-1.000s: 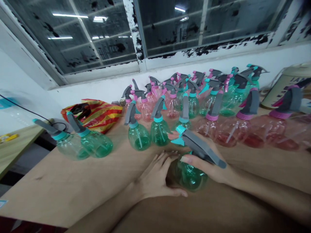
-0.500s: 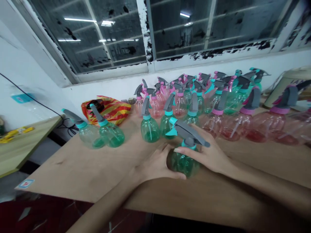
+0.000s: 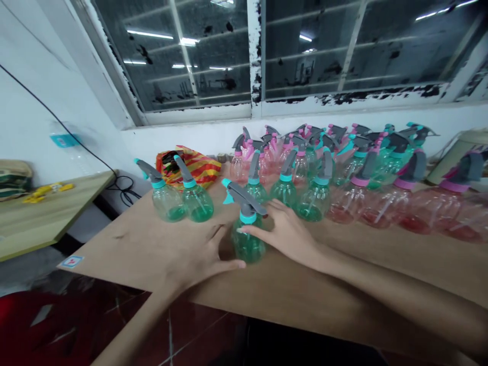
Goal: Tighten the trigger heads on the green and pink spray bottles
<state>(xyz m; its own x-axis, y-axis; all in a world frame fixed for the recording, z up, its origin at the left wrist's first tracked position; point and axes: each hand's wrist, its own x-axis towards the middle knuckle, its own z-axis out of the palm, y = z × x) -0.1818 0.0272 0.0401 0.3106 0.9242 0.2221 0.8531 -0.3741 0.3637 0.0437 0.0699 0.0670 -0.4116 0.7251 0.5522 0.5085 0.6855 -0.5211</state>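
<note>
A green spray bottle (image 3: 249, 244) with a grey and turquoise trigger head stands upright near the middle of the table, its nozzle pointing left. My right hand (image 3: 292, 234) grips it from the right, thumb across the upper body below the collar and fingers behind. My left hand (image 3: 198, 259) is at the bottle's left side, thumb and fingers spread in a C shape. Its thumb tip is close to the bottle's base; whether it touches I cannot tell. Just behind are several more green spray bottles (image 3: 284, 193). Two others, one being a green spray bottle (image 3: 198, 203), stand to the left.
Pink spray bottles (image 3: 348, 203) line the right side of the brown table (image 3: 133, 249), with more crowded behind along the wall. A red and yellow bag (image 3: 208, 170) lies at the back left. Beyond a gap, a side table (image 3: 34, 218) holds yellow pieces (image 3: 46, 192).
Both hands and the held spray bottle have moved left, toward the two bottles on the left. My left hand has opened wider from the bottle. The camera view has shifted slightly.
</note>
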